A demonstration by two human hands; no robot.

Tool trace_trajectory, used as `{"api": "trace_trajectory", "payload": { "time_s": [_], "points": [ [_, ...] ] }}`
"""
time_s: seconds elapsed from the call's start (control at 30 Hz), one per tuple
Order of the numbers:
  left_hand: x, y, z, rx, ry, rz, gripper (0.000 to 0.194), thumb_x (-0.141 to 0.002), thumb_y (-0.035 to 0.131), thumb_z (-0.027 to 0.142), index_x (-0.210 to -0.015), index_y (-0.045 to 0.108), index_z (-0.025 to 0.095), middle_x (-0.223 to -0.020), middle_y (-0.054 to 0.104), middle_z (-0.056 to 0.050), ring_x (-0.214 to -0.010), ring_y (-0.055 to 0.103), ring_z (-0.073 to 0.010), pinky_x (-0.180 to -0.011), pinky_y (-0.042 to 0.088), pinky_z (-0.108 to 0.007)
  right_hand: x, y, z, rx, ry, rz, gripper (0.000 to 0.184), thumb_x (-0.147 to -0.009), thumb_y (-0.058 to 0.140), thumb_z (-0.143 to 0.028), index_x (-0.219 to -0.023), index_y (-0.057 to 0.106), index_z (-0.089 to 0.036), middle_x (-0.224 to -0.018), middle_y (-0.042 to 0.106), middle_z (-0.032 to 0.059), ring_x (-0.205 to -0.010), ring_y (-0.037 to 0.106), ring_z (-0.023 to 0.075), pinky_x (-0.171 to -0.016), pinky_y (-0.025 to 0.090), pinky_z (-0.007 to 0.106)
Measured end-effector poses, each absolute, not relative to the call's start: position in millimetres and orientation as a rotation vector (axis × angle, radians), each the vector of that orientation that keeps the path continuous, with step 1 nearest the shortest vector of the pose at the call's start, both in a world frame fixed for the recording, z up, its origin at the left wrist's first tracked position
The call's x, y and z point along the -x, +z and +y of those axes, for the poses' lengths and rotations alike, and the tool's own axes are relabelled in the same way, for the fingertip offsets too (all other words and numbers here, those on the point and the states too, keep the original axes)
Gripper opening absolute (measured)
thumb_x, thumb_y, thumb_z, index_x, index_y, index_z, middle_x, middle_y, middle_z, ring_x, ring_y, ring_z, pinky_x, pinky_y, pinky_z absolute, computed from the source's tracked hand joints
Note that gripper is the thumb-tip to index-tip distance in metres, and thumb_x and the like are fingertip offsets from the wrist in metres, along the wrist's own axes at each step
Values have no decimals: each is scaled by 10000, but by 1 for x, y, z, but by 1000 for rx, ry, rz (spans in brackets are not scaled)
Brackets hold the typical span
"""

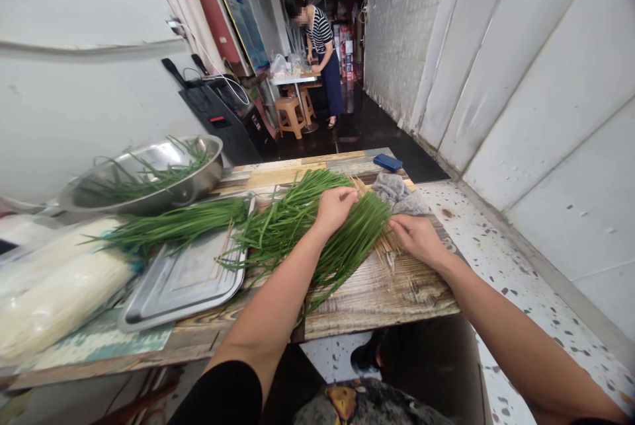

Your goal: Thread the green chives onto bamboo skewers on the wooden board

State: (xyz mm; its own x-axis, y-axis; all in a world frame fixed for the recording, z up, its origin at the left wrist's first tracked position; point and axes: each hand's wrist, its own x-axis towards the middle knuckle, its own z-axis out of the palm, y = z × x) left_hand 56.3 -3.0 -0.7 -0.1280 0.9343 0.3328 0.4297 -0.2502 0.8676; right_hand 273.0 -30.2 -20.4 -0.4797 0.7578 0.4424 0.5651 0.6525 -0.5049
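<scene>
Long green garlic chives lie in a loose pile on the wooden table. My left hand is over the pile, its fingers pinched together near the far tips. What it pinches is too small to make out. At the right end of the chives, my right hand has its thumb and fingers closed; whatever is between them is hidden. Thin bamboo skewers lie beside and partly under the chives, close to my right fingers. More chives rest across a metal tray with a few skewers on it.
A steel bowl with chives stands at the left, behind a plastic-wrapped white bundle. A grey cloth and a blue box sit at the far right. Beyond, a person bends over a small table near stools.
</scene>
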Motion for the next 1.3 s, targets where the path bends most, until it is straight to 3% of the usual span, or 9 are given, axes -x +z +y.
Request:
{"api": "trace_trajectory", "payload": {
  "time_s": [0.77,1.3],
  "points": [
    [-63,8,-12,-1860,1418,1634,126,-753,620,205,-809,732,192,-886,727,-34,-847,670,-172,-842,494,-299,-272,-21,-31,1034,367,-2225,272,-901,387,-285,-768,602,-186,-696,637,32,-619,560,149,-609,375,246],
    [-63,3,-11,-1947,1361,1623,182,-794,565,238,-862,730,203,-912,724,-35,-870,668,-177,-839,495,-294,-271,-21,-31,1054,335,-2207,264,-898,390,-288,-791,609,-186,-697,640,34,-626,571,155,-609,379,247]
  ]
}}
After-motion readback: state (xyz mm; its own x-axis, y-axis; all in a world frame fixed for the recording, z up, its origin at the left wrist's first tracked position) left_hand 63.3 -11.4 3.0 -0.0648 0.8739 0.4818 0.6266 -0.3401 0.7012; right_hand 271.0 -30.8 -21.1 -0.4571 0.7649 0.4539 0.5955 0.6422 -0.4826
